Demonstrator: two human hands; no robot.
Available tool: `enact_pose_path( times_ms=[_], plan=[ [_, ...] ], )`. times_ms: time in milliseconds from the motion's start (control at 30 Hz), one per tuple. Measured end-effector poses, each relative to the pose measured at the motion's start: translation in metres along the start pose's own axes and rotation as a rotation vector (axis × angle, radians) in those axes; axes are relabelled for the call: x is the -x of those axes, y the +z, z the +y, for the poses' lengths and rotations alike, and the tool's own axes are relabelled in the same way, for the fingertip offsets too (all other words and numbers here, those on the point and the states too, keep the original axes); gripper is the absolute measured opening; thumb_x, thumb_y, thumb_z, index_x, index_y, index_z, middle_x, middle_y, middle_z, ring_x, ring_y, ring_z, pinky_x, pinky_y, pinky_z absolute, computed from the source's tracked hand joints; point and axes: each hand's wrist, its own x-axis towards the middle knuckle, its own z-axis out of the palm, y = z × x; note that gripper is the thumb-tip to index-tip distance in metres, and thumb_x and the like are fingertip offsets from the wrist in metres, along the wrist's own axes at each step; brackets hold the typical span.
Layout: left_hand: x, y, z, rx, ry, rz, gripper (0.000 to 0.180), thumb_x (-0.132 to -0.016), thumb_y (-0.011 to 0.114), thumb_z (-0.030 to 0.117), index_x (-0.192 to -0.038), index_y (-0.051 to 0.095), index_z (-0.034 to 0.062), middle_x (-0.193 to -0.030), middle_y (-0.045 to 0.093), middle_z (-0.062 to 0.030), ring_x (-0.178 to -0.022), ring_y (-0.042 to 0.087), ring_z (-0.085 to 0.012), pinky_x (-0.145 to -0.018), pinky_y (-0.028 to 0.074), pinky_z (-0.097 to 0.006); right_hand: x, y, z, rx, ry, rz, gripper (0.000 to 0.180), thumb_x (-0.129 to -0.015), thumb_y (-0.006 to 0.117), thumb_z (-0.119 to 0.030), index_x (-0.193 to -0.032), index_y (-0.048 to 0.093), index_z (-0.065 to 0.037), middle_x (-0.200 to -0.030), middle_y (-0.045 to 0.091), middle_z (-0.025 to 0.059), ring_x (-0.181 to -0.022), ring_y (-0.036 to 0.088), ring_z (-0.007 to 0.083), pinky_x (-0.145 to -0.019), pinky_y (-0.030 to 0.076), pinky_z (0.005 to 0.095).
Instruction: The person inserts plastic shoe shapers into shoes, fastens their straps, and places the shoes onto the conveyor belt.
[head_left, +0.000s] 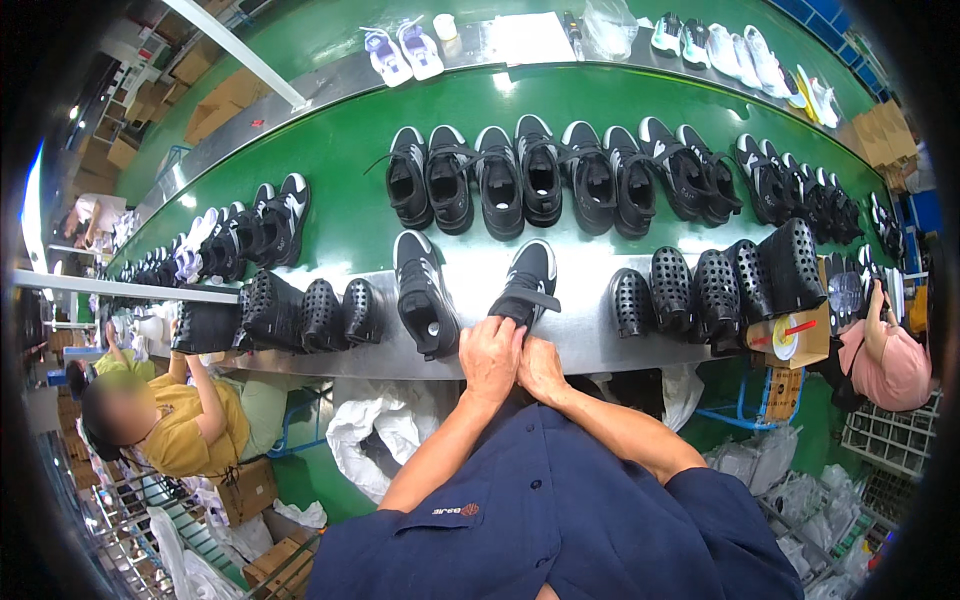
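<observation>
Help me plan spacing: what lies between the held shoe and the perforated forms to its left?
One other shoe, on the bench; the head view shows it.

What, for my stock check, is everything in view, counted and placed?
Bench: one, silver, in front
Handled shoe: one, black-grey, bench edge
Loose shoe: one, black-grey, left of it
Row shoes: eight, black-grey, green surface
Side shoes: many, black or whitish, both ends
Holed blocks: about nine, black, bench edge
Shelf shoes: several, mostly white, far shelf
Boxes: several, brown, both sides
Plastic bags: several, clear, lower right
Colleagues: at least three, varied tops, both sides
Left hand: one, bare, on handled shoe
Right hand: one, bare, beside it
</observation>
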Motion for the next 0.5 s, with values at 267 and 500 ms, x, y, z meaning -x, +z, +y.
enact_pose_path(
  times_ms=[267, 500],
  plan=[
    [0.008, -0.001, -0.003, 0.604, -0.534, -0.319, 0.025, -0.086, 0.07, 0.017, -0.076, 0.065, -0.0052, -0.079, 0.064, -0.0204, -0.069, 0.062, -0.038, -0.064, 0.047, -0.044, 0.016, -0.022, -0.001, 0.111, 0.05, -0.074, 0.055, -0.098, 0.051, -0.037, -0.072, 0.065, 0.009, -0.075, 0.062, 0.0358, -0.075, 0.065, 0.0522, -0.067, 0.052, 0.0561],
    [0.001, -0.016, 0.012, 0.597, -0.451, -0.145, 0.025, -0.084, 0.075, 0.022, -0.09, 0.07, -0.0022, -0.088, 0.065, -0.0183, -0.077, 0.064, -0.0332, -0.07, 0.05, -0.04, 0.013, -0.031, -0.017, 0.242, -0.057, -0.098, 0.045, -0.099, 0.05, -0.033, -0.088, 0.063, 0.008, -0.078, 0.066, 0.0336, -0.076, 0.067, 0.0501, -0.067, 0.054, 0.0568]
  ],
)
